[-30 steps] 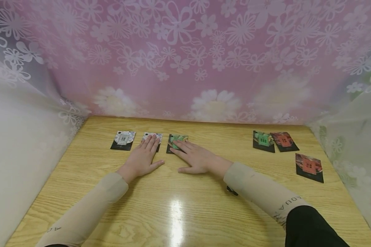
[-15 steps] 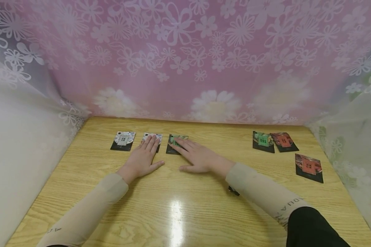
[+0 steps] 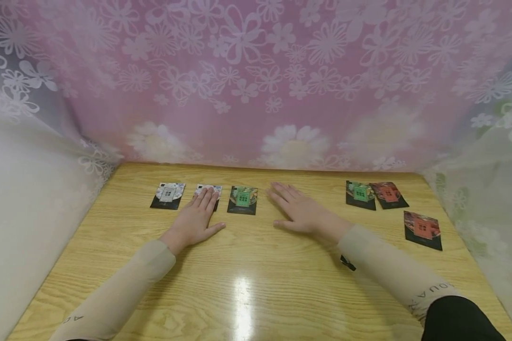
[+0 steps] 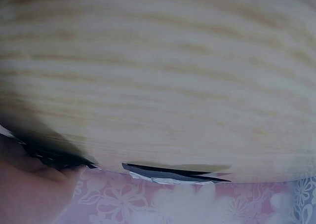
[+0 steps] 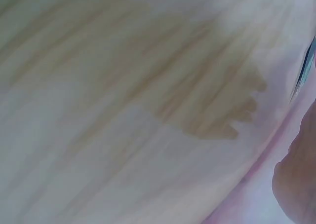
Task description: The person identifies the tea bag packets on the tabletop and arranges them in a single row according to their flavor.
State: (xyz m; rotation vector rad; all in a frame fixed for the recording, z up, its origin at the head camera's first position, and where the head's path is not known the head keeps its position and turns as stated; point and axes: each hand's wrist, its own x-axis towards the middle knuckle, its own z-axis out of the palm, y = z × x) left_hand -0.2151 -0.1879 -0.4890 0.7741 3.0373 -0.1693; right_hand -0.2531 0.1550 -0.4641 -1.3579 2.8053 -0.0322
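Note:
My left hand (image 3: 195, 220) lies flat with straight fingers on a white-and-black packet (image 3: 218, 190), which it partly covers. To its right a green-and-black packet (image 3: 242, 200) lies flat and uncovered. My right hand (image 3: 300, 210) is to the right of that packet, apart from it, fingers straight and holding nothing; whether it touches the table I cannot tell. Another white-and-black packet (image 3: 168, 195) lies left of my left hand. In the left wrist view, part of my left hand (image 4: 34, 189) shows over a dark packet edge; in the right wrist view, part of my right hand (image 5: 298, 169) shows.
At the right of the wooden table (image 3: 196, 293) a green packet (image 3: 361, 194) lies beside a red packet (image 3: 389, 194), edges meeting. Another red packet (image 3: 423, 230) lies nearer. A pink flowered cloth (image 3: 239, 118) hangs behind the table, with pale cloth at both sides.
My right hand has left the middle green packet and moved right, so the packet shows whole. My left hand stays on its packet. The view has shifted slightly.

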